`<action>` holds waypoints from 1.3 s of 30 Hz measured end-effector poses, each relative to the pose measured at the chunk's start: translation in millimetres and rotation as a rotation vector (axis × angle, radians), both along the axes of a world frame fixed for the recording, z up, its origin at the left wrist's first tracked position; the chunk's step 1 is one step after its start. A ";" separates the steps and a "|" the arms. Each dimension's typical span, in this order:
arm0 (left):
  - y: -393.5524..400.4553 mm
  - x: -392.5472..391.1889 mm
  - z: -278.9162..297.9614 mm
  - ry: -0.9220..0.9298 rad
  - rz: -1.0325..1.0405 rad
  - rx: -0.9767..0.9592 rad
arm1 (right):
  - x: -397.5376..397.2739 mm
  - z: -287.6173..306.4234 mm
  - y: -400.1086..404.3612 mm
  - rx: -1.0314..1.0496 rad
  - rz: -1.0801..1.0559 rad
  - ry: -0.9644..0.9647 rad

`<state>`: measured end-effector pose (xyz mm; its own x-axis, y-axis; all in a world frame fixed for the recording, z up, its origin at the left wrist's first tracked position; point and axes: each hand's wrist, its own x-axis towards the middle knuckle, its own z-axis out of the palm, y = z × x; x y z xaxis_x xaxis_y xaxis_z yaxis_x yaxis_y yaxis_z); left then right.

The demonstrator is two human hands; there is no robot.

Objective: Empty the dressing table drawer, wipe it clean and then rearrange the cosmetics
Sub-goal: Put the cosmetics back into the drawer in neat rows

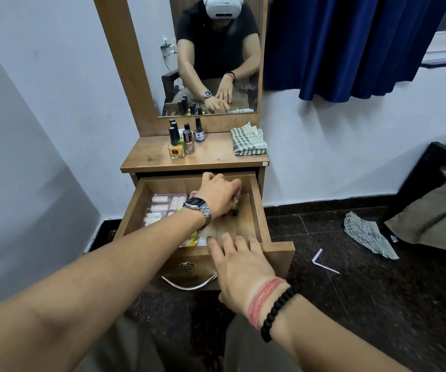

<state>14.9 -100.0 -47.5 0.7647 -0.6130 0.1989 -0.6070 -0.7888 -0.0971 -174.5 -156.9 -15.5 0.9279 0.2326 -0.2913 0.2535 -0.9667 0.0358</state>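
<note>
left hand [217, 193] grips small bottle [234, 205] upright in drawer [259, 210].

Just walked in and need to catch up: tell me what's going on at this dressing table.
A person is emptying the open drawer. The left hand reaches inside and grips a small bottle, while the right hand rests on the drawer's front edge. Several nail polish bottles already stand on the tabletop beside a folded checked cloth. A clear box of cosmetics and a few other items remain in the drawer, so wiping has not begun.
</note>
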 end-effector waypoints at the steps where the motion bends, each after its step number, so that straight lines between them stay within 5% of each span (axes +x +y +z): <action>1: -0.6 0.3 -0.4 0.001 0.000 0.006 | 0.0 0.0 0.0 -0.001 0.002 0.002; 15: 0.1 -0.4 2.3 0.031 0.015 0.003 | 0.2 0.0 -0.8 -0.015 0.007 0.005; 23: 18.7 -1.1 37.4 -0.121 -0.062 -0.149 | -0.9 -0.6 -0.1 -0.012 0.009 -0.008; 30: 64.0 39.8 89.0 -0.255 0.205 -0.465 | -1.2 -1.8 0.0 -0.027 0.011 -0.014; 39: 95.2 73.8 86.0 -0.169 0.301 -0.336 | -1.3 -1.4 -0.1 -0.021 0.015 -0.014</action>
